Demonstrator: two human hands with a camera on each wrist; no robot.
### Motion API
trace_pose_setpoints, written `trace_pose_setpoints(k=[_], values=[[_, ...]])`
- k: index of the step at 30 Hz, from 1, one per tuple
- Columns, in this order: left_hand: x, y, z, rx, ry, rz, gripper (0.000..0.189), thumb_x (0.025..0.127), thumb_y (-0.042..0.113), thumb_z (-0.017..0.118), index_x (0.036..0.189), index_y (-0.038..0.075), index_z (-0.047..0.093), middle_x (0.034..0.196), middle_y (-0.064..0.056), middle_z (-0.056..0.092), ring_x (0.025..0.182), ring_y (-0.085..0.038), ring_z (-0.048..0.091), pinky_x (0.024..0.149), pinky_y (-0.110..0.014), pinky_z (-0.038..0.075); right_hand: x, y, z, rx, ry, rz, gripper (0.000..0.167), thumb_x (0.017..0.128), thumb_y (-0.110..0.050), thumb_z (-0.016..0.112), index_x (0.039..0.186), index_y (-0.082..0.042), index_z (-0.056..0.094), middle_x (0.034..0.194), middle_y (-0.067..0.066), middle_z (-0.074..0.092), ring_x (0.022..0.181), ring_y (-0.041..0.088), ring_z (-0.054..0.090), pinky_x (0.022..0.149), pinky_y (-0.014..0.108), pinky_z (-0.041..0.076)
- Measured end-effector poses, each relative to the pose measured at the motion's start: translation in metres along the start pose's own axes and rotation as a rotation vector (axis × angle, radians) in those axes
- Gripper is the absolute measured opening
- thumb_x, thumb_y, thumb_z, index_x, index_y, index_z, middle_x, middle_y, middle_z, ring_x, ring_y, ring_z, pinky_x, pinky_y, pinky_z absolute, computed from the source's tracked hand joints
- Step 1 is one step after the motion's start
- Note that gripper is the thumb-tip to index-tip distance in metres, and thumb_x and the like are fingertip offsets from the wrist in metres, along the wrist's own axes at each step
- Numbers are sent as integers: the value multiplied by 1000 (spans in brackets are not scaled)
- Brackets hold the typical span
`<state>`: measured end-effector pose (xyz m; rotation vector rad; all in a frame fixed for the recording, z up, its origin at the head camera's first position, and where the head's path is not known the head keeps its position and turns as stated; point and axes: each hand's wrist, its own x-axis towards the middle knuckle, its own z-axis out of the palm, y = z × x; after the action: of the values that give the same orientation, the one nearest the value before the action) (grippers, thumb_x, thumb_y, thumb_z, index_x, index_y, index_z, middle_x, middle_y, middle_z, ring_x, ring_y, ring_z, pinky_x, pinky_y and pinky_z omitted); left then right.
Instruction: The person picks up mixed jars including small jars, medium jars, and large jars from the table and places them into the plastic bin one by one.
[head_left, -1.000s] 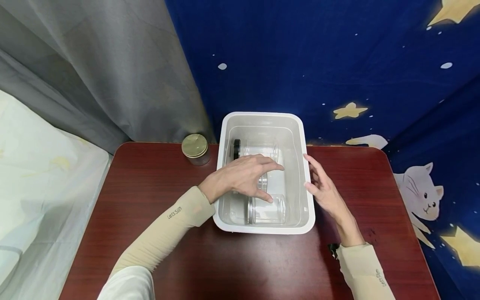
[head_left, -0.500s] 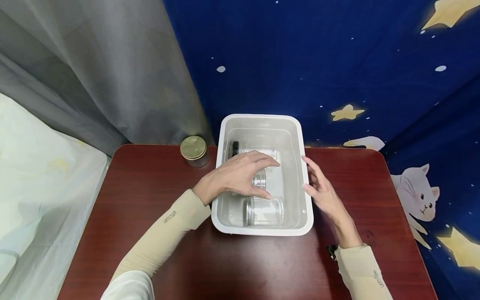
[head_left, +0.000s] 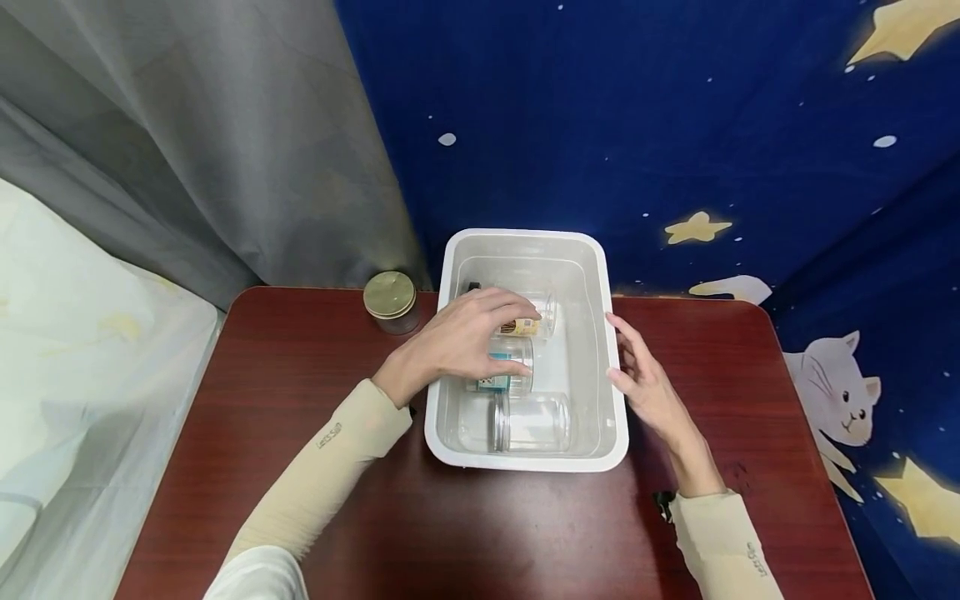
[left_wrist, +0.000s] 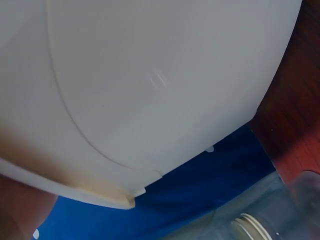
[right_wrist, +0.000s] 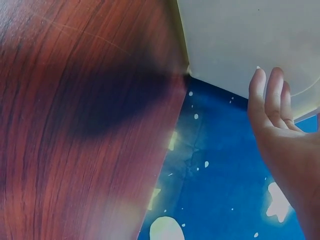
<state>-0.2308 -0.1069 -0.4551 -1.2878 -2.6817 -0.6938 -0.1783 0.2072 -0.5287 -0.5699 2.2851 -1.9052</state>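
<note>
A white plastic bin [head_left: 617, 433] holds three clear jars lying on their sides. My left hand [head_left: 463, 335] is over them inside the bin, thumb and fingers spread apart above the middle jar [head_left: 495, 383], which bears a teal label. Behind it lies a jar with a yellow label [head_left: 522, 327]; the hand covers most of its left part. Nearest the front is a jar with a silver lid [head_left: 536, 422]. At the bin's right side my right hand [head_left: 654, 398] touches the rim with fingertips and thumb; its extended fingers [right_wrist: 275, 95] overlap the outer wall in the right wrist view.
Another jar [head_left: 390, 302] with a gold lid stands upright on the dark red table [head_left: 360, 517], left of the bin near the back edge. A blue curtain [head_left: 525, 125] with stars hangs behind, and a grey curtain [head_left: 225, 150] hangs at the left.
My left hand has drawn back a little to the left, its thumb and fingers closer together, exposing the teal and yellow labels. The right hand stays at the rim.
</note>
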Motion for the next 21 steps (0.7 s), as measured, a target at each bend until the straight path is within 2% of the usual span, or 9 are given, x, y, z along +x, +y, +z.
trace_pose_setpoints(k=[6,12,21], values=[[-4,-7,-1,-47,74,3,50,79,50,77,118,20,68,129,6,62,120,-12,54,103,-35,37,-1,1,1,1,2,-1,68,97,-11,59,157,-20,28,138,25,46,113,34,56,85,24,51],[-6,-10,-3,-58,95,5,51,80,51,77,119,19,68,127,6,63,120,-11,54,103,-34,37,1,1,1,-10,-1,-10,69,96,-11,59,157,-20,29,140,22,47,113,32,56,85,23,50],[-14,-18,-9,-80,193,6,48,77,44,82,116,18,70,125,7,64,120,-12,55,104,-31,38,1,2,-1,-15,5,-15,69,95,-10,60,157,-20,29,139,20,48,112,21,57,84,23,50]])
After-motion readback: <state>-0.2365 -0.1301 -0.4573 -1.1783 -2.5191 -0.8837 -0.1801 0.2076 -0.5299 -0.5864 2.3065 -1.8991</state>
